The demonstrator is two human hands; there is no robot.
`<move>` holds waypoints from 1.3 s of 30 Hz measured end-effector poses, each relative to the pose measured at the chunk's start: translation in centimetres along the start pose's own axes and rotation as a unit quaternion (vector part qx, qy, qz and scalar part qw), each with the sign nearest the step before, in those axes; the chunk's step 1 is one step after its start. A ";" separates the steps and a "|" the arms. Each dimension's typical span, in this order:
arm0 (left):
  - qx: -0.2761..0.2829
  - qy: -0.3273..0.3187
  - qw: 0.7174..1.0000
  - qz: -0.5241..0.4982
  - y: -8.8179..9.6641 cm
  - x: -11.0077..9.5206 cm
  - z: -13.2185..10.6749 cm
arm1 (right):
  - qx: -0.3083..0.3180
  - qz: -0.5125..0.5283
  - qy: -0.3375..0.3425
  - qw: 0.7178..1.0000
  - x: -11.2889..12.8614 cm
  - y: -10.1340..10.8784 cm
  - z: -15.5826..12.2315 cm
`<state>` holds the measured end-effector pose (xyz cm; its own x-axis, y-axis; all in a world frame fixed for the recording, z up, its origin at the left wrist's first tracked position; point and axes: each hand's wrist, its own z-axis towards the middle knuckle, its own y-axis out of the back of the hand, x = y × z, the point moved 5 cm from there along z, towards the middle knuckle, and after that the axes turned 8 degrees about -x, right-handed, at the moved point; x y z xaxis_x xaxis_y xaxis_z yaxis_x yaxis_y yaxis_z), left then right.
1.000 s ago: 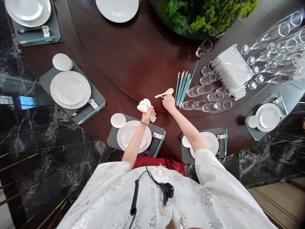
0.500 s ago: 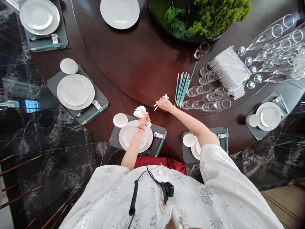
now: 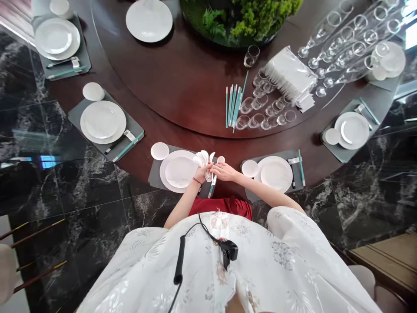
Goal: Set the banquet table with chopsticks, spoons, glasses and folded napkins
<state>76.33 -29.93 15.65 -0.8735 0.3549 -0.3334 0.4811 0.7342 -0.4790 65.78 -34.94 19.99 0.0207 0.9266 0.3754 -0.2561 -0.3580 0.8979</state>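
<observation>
The left hand [image 3: 203,172] grasps a fan of white long-handled spoons [image 3: 202,158] over a grey rectangular placemat [image 3: 154,176], beside stacked round white plates [image 3: 177,171]; the right hand [image 3: 226,171], meeting it, grips another white spoon [image 3: 220,159]. Beyond lie slim teal-and-white sticks [image 3: 233,104] near clear glasses [image 3: 256,120].

We are in a dining room, most likely a restaurant's or banquet venue's, though we cannot rule out a grand home. What tells us is the big, dark, curved surface [image 3: 182,91], with an inner circle marked by a rounded edge, ringed by matching grey mats [image 3: 155,174], each set with white plates [image 3: 103,124]. We also see spare slim teal sleeves [image 3: 227,108], rows of short glasses [image 3: 256,121], many stemmed glasses [image 3: 352,74], a leafy centrepiece [image 3: 257,21] and a glossy, dark, marble-veined floor [image 3: 84,195].
</observation>
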 end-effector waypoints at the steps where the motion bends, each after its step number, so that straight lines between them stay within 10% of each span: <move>1: 0.004 -0.005 1.000 0.004 -0.3 0.8 -0.4 | -0.018 0.006 -0.019 1.000 0.6 0.3 -1.4; 6: -0.012 -0.046 0.999 0.016 -1.6 4.3 -1.6 | -0.122 0.047 -0.269 0.954 0.9 3.4 -11.6; 11: -0.029 -0.063 0.997 0.040 -3.9 8.4 -2.7 | -0.255 0.250 -0.599 0.717 -0.8 5.6 -25.9; 16: -0.046 -0.086 0.994 0.043 -6.8 13.4 -3.7 | -0.361 0.508 -0.570 0.536 -1.4 7.4 -34.4; 20: -0.055 -0.095 0.992 0.056 -9.1 17.5 -4.0 | -0.378 0.522 -0.620 0.448 -4.1 8.0 -40.1; 31: -0.138 -0.089 0.986 0.022 -11.0 24.8 -4.9 | -0.213 0.224 -0.717 0.625 -18.8 8.5 -51.0; 39: -0.171 -0.122 0.978 0.020 -10.4 24.9 -6.3 | -0.115 0.170 -0.723 0.659 -23.2 7.4 -50.7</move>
<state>49.11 -25.08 17.44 -0.7911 0.2694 -0.5492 0.4247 0.8880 -0.1762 14.38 -53.25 6.24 0.7810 -0.3415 0.5229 -0.6210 -0.3355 0.7084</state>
